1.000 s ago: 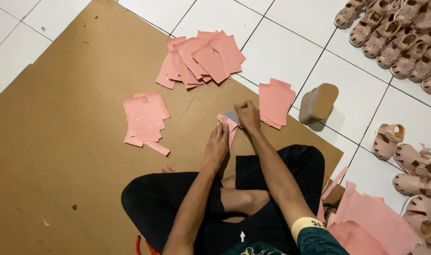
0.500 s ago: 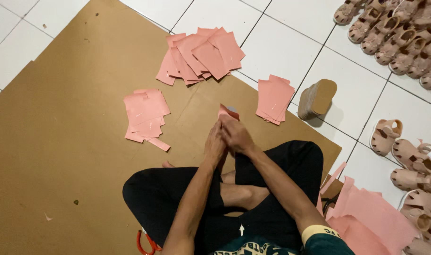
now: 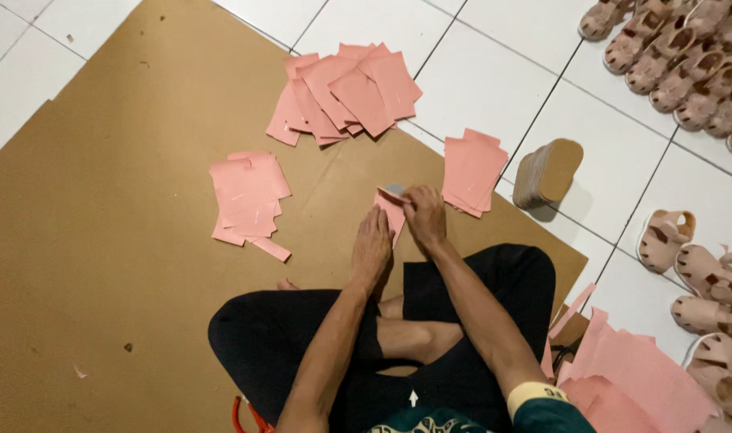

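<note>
Pink sheet (image 3: 392,210) partly under hands

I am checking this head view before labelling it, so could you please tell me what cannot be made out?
- Grey item at the pink sheet: mostly hidden by the right hand, too small to identify.
- Sheet under the left hand: partly covered by the palm.
- Marks on the left pile: too small to read.
- Sandals: cut off by the top and right edges.
- Red item: cut off by the bottom edge.
</note>
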A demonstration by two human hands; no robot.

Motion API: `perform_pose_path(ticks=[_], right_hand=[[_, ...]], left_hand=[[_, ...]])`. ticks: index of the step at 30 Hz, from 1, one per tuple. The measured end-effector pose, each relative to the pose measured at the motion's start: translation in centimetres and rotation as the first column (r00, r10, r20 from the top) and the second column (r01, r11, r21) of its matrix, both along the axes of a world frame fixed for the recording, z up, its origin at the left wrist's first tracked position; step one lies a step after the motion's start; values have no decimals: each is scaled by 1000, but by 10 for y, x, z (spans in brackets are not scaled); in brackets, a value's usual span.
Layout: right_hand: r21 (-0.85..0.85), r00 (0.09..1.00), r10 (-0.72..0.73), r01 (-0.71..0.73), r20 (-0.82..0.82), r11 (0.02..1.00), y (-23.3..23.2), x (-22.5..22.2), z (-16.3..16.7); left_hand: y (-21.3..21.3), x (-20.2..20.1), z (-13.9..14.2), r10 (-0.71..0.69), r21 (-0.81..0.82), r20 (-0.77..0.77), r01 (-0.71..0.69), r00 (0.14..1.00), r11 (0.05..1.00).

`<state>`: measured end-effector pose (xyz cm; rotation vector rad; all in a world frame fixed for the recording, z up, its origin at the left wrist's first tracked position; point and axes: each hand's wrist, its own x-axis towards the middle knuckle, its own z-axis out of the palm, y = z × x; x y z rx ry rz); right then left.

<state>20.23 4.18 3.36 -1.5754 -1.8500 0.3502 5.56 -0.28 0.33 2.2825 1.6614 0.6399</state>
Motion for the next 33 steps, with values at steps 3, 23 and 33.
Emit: perform_pose_path(ticks=[3, 23, 33], right_hand=[[13, 997, 69, -69, -32, 998, -12, 0, -5], [-469, 962, -255, 179, -101, 865, 62, -2, 27], [1, 959, 244, -246, -143, 969, -45, -14, 22]], left_hand=[[-6, -4, 5, -15, -18, 127, 18, 992, 1000], [-2, -3, 5, -30, 52, -16, 31, 999, 998], [-6, -1, -1, 29, 2, 27, -29, 999, 1000]])
